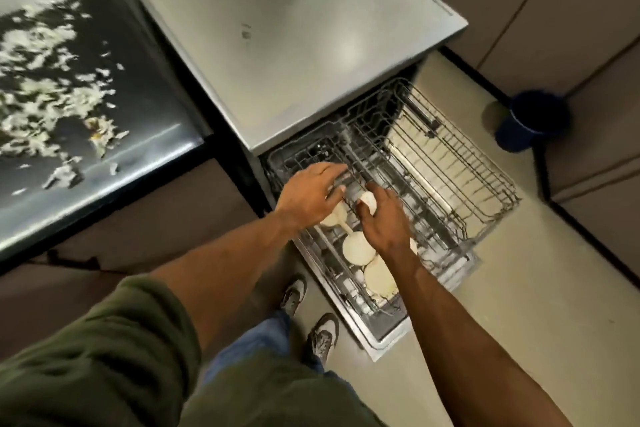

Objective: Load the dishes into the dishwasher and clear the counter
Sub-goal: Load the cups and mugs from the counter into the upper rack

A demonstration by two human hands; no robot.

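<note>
Two hands work over the pulled-out upper rack point(450, 163) of the dishwasher point(294, 45), at the centre of the frame. My right hand point(382, 218) grasps a small white cup point(367, 202), fingers curled round it, just above the rack's wires near its left part. My left hand point(308, 194) lies just to the left of it with fingers stretched out and relaxed, reaching onto the rack's edge; beneath its palm I see a pale dish with a handle or spout point(337, 217), but I cannot tell whether the hand touches it. Below the hands, toward the lower centre, two round white plates point(358, 248) stand in the lower rack point(349, 288), one just beside the other. The right part of the upper rack shows bare wire. At the upper left sits a dark speckled counter point(86, 97). At the right edge, a dark blue bin point(530, 120) stands on the pale floor point(519, 288). My two shoes point(322, 336) show at the bottom centre.
</note>
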